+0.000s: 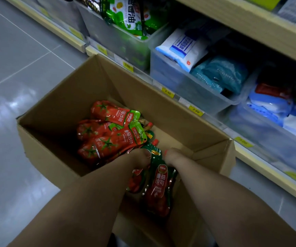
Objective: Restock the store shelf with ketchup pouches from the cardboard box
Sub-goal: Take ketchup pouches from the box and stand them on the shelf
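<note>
With left grip [140, 156] and right grip [173, 155] grasping ketchup pouches [158, 184] at lower centre, I judged their glossy film might slip.

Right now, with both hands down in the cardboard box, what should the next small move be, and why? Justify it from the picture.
Probably lift the upright pouches straight up out of the cardboard box. The left hand and right hand seem to grip their tops, and the shelf stands just right of the box.
</note>
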{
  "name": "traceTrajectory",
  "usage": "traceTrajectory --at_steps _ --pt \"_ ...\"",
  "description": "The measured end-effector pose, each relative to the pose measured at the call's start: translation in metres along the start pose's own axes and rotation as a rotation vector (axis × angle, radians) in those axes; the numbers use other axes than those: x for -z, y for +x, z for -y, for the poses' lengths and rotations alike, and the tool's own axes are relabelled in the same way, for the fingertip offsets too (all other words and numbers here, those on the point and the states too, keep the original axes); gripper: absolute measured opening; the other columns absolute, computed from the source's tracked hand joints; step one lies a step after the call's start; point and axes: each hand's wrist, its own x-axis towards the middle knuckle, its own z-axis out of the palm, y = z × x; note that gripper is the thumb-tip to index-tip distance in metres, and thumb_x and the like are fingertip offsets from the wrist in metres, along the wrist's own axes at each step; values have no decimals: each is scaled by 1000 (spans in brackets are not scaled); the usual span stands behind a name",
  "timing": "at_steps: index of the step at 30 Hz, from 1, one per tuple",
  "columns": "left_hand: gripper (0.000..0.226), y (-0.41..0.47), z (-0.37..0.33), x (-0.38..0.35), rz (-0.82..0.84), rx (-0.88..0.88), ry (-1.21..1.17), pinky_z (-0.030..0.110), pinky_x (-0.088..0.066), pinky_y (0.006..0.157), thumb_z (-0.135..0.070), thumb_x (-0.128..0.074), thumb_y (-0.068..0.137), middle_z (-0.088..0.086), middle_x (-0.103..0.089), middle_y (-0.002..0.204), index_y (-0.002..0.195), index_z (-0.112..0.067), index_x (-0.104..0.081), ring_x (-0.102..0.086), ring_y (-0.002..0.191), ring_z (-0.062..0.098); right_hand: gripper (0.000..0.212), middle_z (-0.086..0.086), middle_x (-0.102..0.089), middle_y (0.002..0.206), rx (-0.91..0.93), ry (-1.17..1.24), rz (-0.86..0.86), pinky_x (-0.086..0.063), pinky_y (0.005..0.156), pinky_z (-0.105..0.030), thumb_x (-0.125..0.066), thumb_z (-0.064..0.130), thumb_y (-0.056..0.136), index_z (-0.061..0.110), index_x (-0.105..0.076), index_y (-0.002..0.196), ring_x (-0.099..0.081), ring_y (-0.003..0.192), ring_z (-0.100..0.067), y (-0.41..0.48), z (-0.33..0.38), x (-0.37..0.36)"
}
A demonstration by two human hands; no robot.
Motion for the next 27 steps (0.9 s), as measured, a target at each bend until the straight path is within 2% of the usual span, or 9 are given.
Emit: traceTrajectory --at_steps 4,8,12,14,16,19,22,25,27 --pt "40 -1 3 0 -3 24 -158 36 -45 95 -24 -58 89 13 -56 128 126 -9 -54 -53 116 28 18 -4 -59 95 218 146 4 -42 74 -29 -57 38 88 21 -52 82 -55 86 -21 -9 2 9" --pt "54 -10 2 7 -17 80 -493 38 -46 90 -21 -74 75 10 -60 122 123 -10 -52 -57 111 28 24 8 -52 75 376 356 -25 -38 59 -25 -52 41 91 26 -46 73 -52 70 -11 -36 3 25" --pt "44 -25 -1 20 -33 -100 -693 37 -48 95 -16 -74 76 10 -65 116 116 -7 -60 -61 107 24 28 12 -49 72 516 477 -172 -36 54 -22 -56 37 90 30 -40 67 -51 69 -8 -61 -4 47" --pt "32 -34 -8 25 -76 -192 -656 29 -53 82 -19 -72 78 8 -70 105 108 -8 -66 -65 100 23 30 10 -49 71 556 477 -276 -37 53 -23 -58 39 88 30 -39 66 -50 66 -8 -76 -11 55" --pt "24 -45 -19 30 -89 -284 -681 24 -54 73 -17 -70 80 8 -73 97 101 -8 -68 -68 94 23 28 11 -47 71 583 491 -373 -34 52 -23 -59 39 87 30 -41 67 -48 66 -6 -90 -18 64" --pt "20 -61 -40 45 -142 -374 -725 29 -56 77 -20 -71 79 11 -74 95 95 -8 -69 -69 90 24 12 9 -57 85 623 673 -478 -41 58 -20 -62 36 86 26 -55 85 -54 77 -5 -112 -23 85" --pt "26 -85 -66 64 -291 -431 -780 40 -50 88 -27 -73 77 13 -73 100 95 -9 -67 -67 94 27 32 -5 -58 110 605 902 -565 -52 80 -32 -63 34 86 15 -58 111 -59 98 -18 -135 -30 110" --pt "24 -113 -96 81 -382 -538 -881 32 -55 74 -26 -71 78 11 -74 89 93 -7 -66 -69 83 25 33 9 -61 90 636 915 -577 -47 58 -10 -58 36 89 12 -59 112 -61 69 2 -158 -43 125" --pt "12 -132 -117 90 -407 -629 -916 21 -55 58 -21 -69 81 3 -75 77 86 -10 -67 -70 70 17 25 14 -60 78 664 874 -576 -40 44 -5 -56 33 91 12 -63 104 -56 48 9 -170 -51 130"
